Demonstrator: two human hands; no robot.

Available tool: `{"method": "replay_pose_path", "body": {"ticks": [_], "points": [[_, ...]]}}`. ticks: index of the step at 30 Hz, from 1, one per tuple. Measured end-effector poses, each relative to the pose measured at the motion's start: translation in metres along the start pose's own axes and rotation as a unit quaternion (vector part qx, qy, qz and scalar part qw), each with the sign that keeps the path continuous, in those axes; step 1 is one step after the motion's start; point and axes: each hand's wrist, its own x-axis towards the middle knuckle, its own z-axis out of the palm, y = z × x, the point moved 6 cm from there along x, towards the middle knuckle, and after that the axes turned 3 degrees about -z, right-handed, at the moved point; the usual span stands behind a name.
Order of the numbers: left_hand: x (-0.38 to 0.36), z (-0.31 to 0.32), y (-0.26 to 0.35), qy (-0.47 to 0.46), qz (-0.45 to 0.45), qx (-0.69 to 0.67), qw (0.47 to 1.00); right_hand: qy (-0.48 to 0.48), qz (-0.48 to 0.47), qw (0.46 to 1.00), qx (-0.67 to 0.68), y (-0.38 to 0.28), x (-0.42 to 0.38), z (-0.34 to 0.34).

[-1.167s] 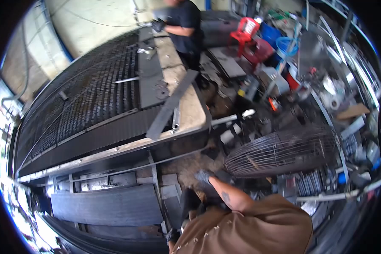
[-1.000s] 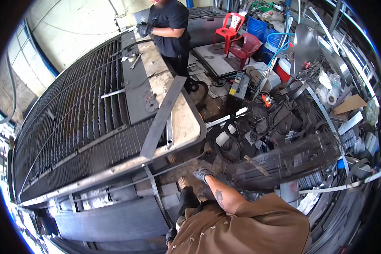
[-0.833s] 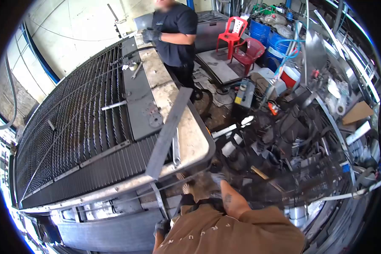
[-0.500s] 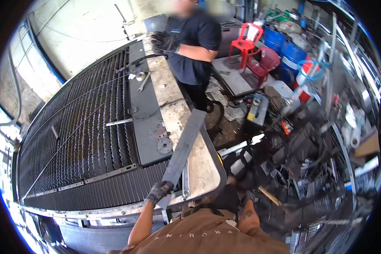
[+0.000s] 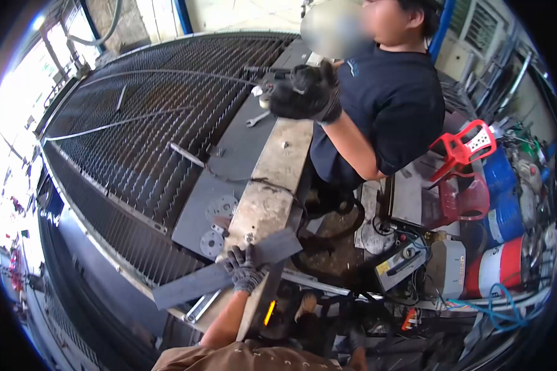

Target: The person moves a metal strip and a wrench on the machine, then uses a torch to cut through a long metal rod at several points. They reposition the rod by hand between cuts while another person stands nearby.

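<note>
Head camera shows one big slatted desk (image 5: 266,207) with a pale border, and one co-worker (image 5: 384,111) standing on its far side, two gloved hands raised. Beyond are two blue drums (image 5: 500,170) and two red chairs (image 5: 467,145).

One flat metal strip (image 5: 185,289) lies slantwise across the border near the close corner. Its long axis runs from lower left to upper right of the view, the upper end reaching past the border's edge. The gloved left hand (image 5: 244,272) is the nearer one, directly on top, just right of the strip's middle; its grip is spread, fingers crossing the long axis. The right hand (image 5: 356,340) is low, beside the desk and apart from the strip. It is blurred and dark, so I cannot tell its grip.

One silver tool (image 5: 201,306) pokes out beneath the strip, two round plates (image 5: 211,244) lie just beyond, and one wrench (image 5: 257,119) rests near the co-worker.
</note>
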Motion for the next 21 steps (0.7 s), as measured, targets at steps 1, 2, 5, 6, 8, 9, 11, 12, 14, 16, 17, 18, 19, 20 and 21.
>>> {"method": "replay_pose_path", "body": {"ticks": [1, 2, 5, 6, 8, 9, 11, 12, 14, 16, 17, 18, 19, 20, 21], "points": [[0.002, 0.002, 0.002, -0.016, -0.022, -0.002, 1.000, 0.008, 0.005, 1.000, 0.013, -0.025, 0.022, -0.026], [0.005, 0.000, -0.001, -0.016, -0.031, 0.002, 0.999, 0.017, 0.012, 0.999, 0.024, -0.047, 0.042, -0.048], [0.012, 0.000, -0.004, -0.072, -0.014, 0.013, 0.997, 0.034, 0.034, 0.998, 0.039, -0.115, 0.100, -0.104], [0.014, -0.004, -0.005, -0.069, -0.025, 0.010, 0.997, 0.026, 0.036, 0.998, 0.039, -0.139, 0.121, -0.111], [0.014, -0.008, 0.006, -0.087, -0.046, 0.002, 0.995, 0.023, -0.050, 0.998, 0.032, -0.227, 0.112, -0.099], [0.013, -0.012, 0.012, -0.084, -0.055, -0.016, 0.995, 0.035, -0.134, 0.990, 0.025, -0.303, 0.059, -0.083], [0.016, -0.011, 0.017, -0.089, -0.077, 0.004, 0.993, -0.105, -0.184, 0.974, 0.074, -0.383, 0.033, -0.023], [0.014, -0.009, 0.017, -0.095, -0.093, 0.032, 0.991, -0.110, -0.278, 0.952, 0.061, -0.403, 0.087, 0.013], [0.011, -0.007, 0.020, -0.101, -0.104, 0.032, 0.989, -0.243, -0.314, 0.917, -0.026, -0.476, 0.075, 0.077], [0.013, -0.007, 0.022, -0.107, -0.120, 0.037, 0.986, -0.282, -0.436, 0.844, -0.136, -0.547, 0.089, 0.146], [0.020, -0.009, 0.024, -0.106, -0.127, 0.039, 0.985, -0.269, -0.494, 0.800, -0.208, -0.592, 0.075, 0.168], [0.025, -0.009, 0.024, -0.099, -0.132, 0.034, 0.986, -0.247, -0.551, 0.749, -0.272, -0.636, 0.059, 0.191], [0.026, -0.006, 0.022, -0.093, -0.125, 0.040, 0.987, -0.207, -0.605, 0.683, -0.353, -0.672, 0.035, 0.202], [0.024, -0.003, 0.020, -0.088, -0.119, 0.047, 0.988, -0.206, -0.633, 0.659, -0.350, -0.702, 0.044, 0.222], [0.024, 0.000, 0.018, -0.073, -0.123, 0.036, 0.989, -0.289, -0.574, 0.715, -0.274, -0.728, 0.061, 0.236]]}}
